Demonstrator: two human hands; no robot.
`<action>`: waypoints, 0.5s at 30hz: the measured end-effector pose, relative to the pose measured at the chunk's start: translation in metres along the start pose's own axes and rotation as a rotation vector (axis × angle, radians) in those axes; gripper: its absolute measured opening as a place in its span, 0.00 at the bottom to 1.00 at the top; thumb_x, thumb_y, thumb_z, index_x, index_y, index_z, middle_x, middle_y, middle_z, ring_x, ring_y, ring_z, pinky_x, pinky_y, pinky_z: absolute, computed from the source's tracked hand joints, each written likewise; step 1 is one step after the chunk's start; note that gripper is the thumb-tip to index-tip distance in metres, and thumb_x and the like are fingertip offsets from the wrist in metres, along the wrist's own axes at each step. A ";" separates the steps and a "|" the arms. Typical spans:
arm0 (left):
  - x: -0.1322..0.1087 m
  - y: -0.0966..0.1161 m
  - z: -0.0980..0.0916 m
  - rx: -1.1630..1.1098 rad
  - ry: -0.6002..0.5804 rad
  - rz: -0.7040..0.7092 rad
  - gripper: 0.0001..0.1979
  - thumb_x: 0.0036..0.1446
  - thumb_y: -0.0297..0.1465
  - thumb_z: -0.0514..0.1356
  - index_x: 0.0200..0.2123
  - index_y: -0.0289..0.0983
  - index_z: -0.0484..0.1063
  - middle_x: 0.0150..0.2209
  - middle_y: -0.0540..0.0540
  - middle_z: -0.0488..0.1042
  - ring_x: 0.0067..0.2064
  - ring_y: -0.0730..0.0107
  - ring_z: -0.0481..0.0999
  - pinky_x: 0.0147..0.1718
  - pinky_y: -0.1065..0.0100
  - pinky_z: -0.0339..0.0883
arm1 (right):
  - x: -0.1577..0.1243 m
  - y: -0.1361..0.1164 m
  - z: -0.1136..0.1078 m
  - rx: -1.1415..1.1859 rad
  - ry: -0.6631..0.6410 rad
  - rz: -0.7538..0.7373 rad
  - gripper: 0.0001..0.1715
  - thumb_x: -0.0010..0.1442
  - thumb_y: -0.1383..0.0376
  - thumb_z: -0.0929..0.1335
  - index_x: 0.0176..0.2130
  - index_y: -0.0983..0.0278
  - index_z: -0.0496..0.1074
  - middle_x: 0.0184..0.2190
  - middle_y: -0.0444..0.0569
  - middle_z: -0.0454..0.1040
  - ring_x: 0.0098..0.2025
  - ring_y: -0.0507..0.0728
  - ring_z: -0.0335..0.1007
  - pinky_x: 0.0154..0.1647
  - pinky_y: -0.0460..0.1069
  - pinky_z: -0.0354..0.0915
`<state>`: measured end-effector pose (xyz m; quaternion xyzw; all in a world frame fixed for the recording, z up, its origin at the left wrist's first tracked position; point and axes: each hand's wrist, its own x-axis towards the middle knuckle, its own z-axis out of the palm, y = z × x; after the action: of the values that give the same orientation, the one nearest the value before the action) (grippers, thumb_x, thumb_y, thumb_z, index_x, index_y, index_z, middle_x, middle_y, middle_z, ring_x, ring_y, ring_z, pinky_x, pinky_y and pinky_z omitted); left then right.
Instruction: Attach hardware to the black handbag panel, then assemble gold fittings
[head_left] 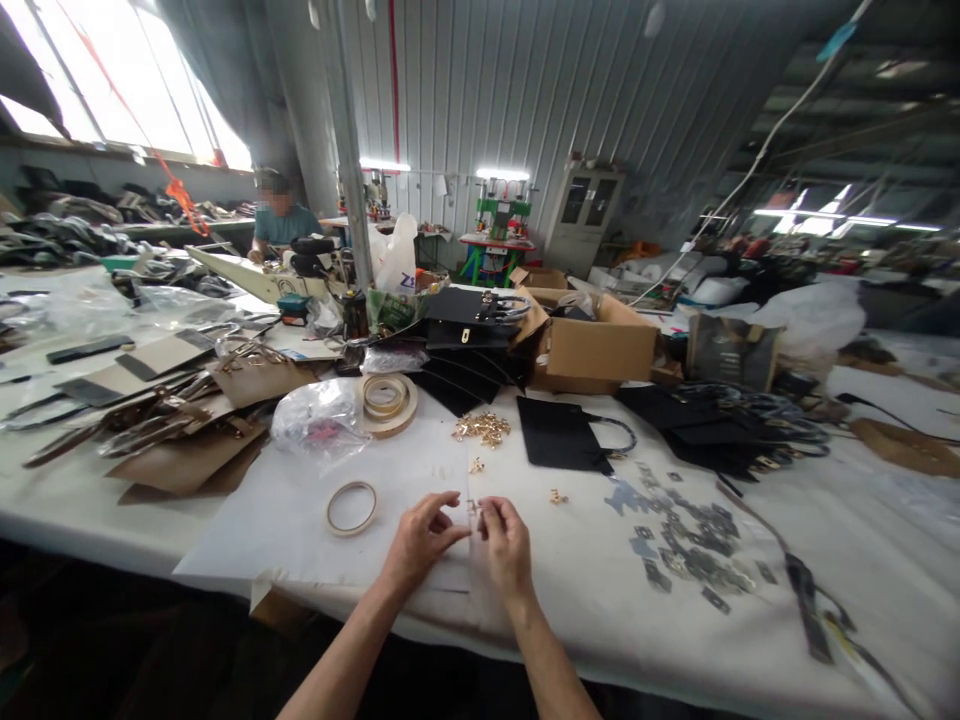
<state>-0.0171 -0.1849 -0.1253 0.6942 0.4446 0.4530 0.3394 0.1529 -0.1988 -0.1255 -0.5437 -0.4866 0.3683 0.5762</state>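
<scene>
My right hand [508,545] is closed in a pinch on a small metal fitting [472,507], too small to make out exactly. Facing it, my left hand [421,538] has its thumb and index finger apart, close to the fitting but holding nothing that I can see. Just beyond both hands lie a few gold fittings [477,466] and a larger pile of gold metal pieces [484,429]. Another gold fitting [557,496] rests to the right. A roll of tape [352,508] lies flat left of my left hand.
Thin metal plates [697,545] are scattered at the right, near a dark-handled tool [806,605]. Black bag pieces [562,433], brown bags [191,455], tape rolls [397,408] and a cardboard box [596,352] stand farther back. A person [281,225] sits at the far left.
</scene>
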 end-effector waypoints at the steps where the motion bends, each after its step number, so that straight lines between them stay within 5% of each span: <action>1: -0.001 0.002 0.000 0.034 -0.013 -0.004 0.16 0.63 0.40 0.66 0.51 0.42 0.76 0.44 0.46 0.80 0.32 0.71 0.78 0.34 0.70 0.73 | 0.003 0.003 -0.007 0.011 0.093 0.019 0.23 0.65 0.44 0.67 0.37 0.60 0.75 0.24 0.43 0.72 0.28 0.55 0.68 0.31 0.48 0.65; 6: -0.005 0.011 -0.001 0.224 -0.075 0.025 0.14 0.70 0.38 0.57 0.36 0.40 0.79 0.34 0.46 0.79 0.36 0.67 0.79 0.37 0.69 0.69 | 0.021 0.027 -0.067 -0.066 0.410 0.077 0.34 0.58 0.39 0.69 0.45 0.64 0.76 0.30 0.48 0.76 0.32 0.58 0.71 0.35 0.51 0.68; 10: -0.007 0.014 -0.002 0.275 -0.075 0.034 0.13 0.69 0.38 0.58 0.35 0.39 0.80 0.33 0.45 0.79 0.36 0.66 0.79 0.36 0.69 0.68 | 0.031 0.042 -0.108 -0.262 0.375 0.126 0.38 0.54 0.37 0.69 0.47 0.64 0.78 0.40 0.55 0.80 0.36 0.61 0.75 0.39 0.55 0.70; 15: -0.011 0.017 -0.005 0.254 -0.059 0.040 0.13 0.68 0.38 0.59 0.37 0.40 0.81 0.34 0.45 0.80 0.36 0.66 0.80 0.36 0.69 0.69 | 0.025 0.044 -0.120 -0.408 0.340 0.107 0.34 0.54 0.40 0.68 0.46 0.62 0.79 0.43 0.56 0.81 0.37 0.64 0.78 0.42 0.57 0.71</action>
<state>-0.0189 -0.2012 -0.1120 0.7532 0.4743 0.3792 0.2528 0.2794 -0.2008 -0.1566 -0.7276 -0.4175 0.1961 0.5077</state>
